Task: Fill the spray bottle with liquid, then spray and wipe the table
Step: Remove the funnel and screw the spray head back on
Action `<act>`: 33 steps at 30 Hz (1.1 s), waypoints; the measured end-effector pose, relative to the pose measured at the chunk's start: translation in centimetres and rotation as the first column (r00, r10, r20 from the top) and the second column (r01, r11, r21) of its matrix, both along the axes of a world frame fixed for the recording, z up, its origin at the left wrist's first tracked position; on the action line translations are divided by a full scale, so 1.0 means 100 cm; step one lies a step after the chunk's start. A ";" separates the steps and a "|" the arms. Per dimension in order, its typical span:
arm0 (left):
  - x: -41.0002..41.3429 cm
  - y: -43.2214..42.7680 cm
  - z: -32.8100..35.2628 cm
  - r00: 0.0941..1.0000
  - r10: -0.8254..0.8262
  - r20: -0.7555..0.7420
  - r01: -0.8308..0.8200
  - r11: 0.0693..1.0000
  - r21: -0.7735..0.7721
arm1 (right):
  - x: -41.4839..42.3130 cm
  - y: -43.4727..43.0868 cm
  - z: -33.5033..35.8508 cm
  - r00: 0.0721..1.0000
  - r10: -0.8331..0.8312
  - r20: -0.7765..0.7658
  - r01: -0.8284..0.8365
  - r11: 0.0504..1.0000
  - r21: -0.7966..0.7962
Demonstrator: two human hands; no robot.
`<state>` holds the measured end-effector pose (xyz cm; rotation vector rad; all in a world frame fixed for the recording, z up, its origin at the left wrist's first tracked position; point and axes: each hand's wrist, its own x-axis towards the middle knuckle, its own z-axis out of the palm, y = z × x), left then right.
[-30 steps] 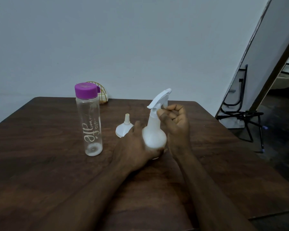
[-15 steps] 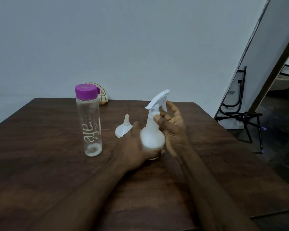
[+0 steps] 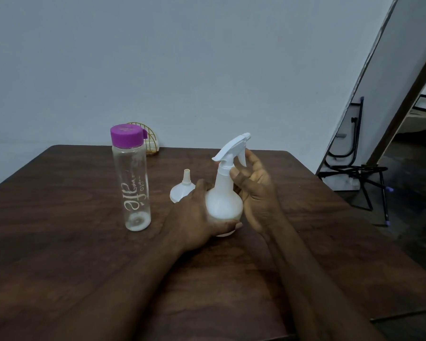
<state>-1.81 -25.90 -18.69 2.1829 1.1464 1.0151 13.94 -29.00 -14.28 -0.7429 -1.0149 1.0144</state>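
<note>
Spray bottle (image 3: 223, 203) stands on the table (image 3: 84, 242), round body gripped in my left hand (image 3: 194, 217). My right hand (image 3: 256, 193) hangs loose beside its trigger (image 3: 242, 157), grasping nothing.

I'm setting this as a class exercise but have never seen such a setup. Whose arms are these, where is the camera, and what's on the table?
No machine: these are a person's own arms, filmed by a wide-angle camera worn on the head, looking down. On the dark wooden table are a clear bottle with a purple cap, a white funnel resting mouth down, and a white spray bottle. The left hand grips the spray bottle's round body; the right hand is open beside its neck, holding nothing.
</note>
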 end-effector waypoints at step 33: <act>-0.012 -0.001 0.002 0.973 -0.183 0.143 0.211 0.954 -0.213 | -0.011 0.009 -0.009 0.921 -0.344 0.184 0.342 0.939 0.043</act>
